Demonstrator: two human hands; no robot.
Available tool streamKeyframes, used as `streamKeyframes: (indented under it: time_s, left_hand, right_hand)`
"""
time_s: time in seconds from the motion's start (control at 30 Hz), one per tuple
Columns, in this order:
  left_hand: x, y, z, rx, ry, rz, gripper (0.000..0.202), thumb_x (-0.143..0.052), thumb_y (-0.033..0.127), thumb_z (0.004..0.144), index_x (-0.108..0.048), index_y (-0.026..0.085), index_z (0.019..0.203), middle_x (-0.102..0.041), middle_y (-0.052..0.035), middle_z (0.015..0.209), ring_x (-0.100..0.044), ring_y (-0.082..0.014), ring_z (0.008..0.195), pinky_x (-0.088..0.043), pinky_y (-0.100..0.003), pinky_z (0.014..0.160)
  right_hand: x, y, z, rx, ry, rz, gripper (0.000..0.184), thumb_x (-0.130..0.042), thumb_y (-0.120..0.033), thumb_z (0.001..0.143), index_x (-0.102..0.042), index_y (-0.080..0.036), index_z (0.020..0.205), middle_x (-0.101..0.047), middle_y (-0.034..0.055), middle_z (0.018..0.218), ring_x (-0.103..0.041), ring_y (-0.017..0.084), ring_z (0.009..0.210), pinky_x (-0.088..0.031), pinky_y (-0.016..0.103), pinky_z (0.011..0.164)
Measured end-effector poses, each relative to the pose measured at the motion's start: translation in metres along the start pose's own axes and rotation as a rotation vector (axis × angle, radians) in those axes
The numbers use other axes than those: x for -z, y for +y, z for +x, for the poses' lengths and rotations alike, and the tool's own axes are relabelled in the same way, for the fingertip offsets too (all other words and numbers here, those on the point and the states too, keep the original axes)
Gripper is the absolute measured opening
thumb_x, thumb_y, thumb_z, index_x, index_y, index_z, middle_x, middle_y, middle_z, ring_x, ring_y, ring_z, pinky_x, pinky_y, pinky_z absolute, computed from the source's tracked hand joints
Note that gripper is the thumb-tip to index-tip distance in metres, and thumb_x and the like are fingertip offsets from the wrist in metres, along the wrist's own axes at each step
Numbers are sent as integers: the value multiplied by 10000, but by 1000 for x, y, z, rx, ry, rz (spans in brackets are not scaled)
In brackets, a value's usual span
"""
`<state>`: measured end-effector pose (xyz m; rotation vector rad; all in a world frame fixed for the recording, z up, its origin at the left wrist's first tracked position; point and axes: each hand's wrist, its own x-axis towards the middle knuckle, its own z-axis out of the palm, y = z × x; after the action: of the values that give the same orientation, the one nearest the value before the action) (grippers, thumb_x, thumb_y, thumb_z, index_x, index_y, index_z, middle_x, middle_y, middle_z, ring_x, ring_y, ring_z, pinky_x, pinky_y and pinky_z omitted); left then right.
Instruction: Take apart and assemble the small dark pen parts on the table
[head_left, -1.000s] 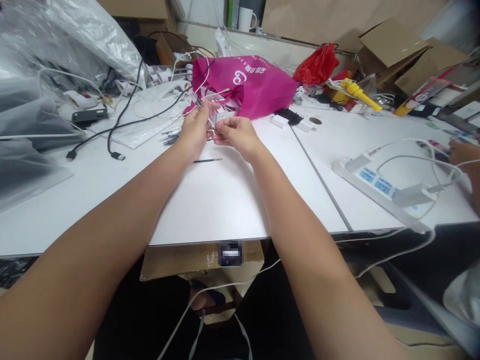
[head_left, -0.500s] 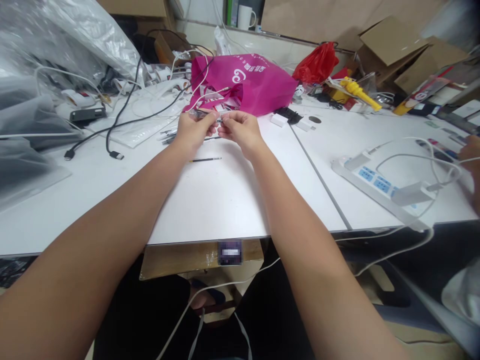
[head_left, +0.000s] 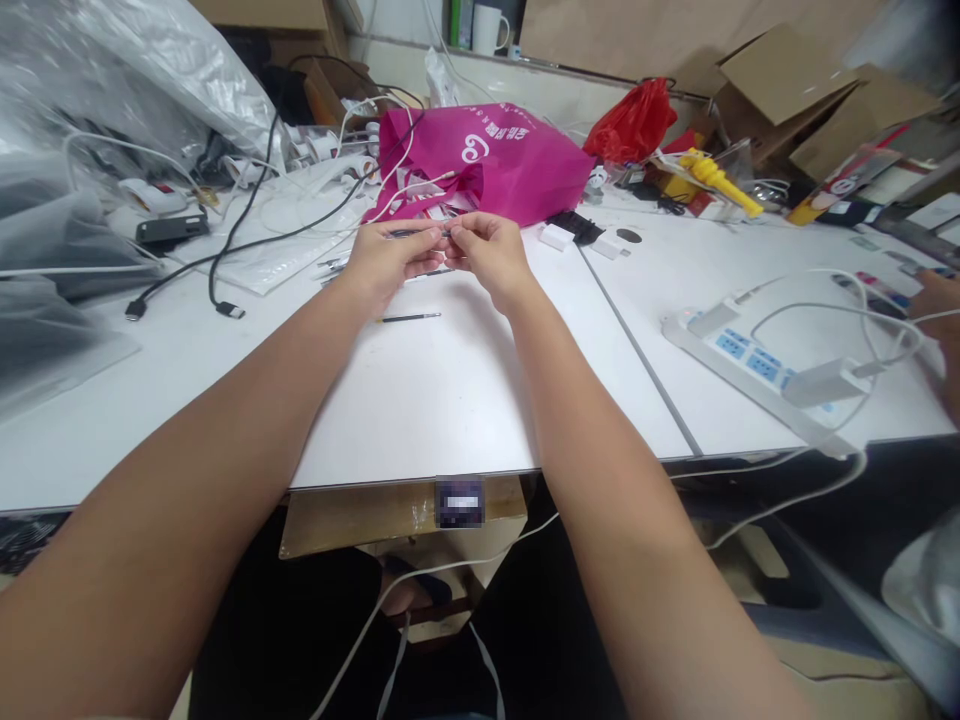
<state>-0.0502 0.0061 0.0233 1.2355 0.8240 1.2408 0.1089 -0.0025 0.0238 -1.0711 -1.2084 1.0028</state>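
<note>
My left hand (head_left: 391, 262) and my right hand (head_left: 491, 252) meet fingertip to fingertip over the white table, just in front of a magenta bag (head_left: 540, 165). The left fingers are closed round a slim dark pen (head_left: 403, 233), which shows as a thin strip above the thumb. Thumb and fingers of my right hand pinch its right end; the fingers hide most of that end. Nearer to me on the table lies a thin pen refill (head_left: 411, 317), black with a yellowish left end. Several slim pen parts (head_left: 334, 268) lie beside and behind my left hand, partly covered.
Black cables (head_left: 229, 308) and clear plastic wrapping (head_left: 52, 240) take up the left. A white power strip (head_left: 757, 375) with plugs and cords stands at the right, near another person's hand (head_left: 937, 300). White chargers (head_left: 556, 237) lie beside the bag. Cardboard boxes (head_left: 787, 80) stand behind.
Both hands stay together and have shifted only slightly. The right fingers have rolled a little over the pen's end, and more of the dark pen shows above the left thumb.
</note>
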Motion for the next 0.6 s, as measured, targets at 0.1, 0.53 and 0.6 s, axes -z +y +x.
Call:
streamKeyframes:
  time_s: [0.1,0.53,0.6]
  left_hand:
    - [2,-1,1,-14,18,57,192,-937,207,865,-827,153,1013,-829,-81,930,-794,-179,894,-666,-339,914]
    - [6,-18,11,-184,-100,408,79,-813,231,955,-741,207,977,-772,-27,880,-629,-107,623,-474,-245,574]
    - [3,-23,12,-196,-107,424,97,-772,267,995,-700,225,946,-722,-12,814,-584,-110,602,-454,-249,554]
  right_hand:
    - [1,3,1,25,-18,-14,206,-854,-316,978,-685,-222,905,-686,-51,733,-688,83,714,-663,239,788]
    - [4,21,15,181,87,-166,273,-854,-425,935,-669,-241,1015,-734,-3,953,-776,172,998,-653,367,995]
    - [3,21,14,200,84,-189,288,-833,-466,942,-691,-239,1050,-749,19,1036,-779,205,1115,-634,399,1059]
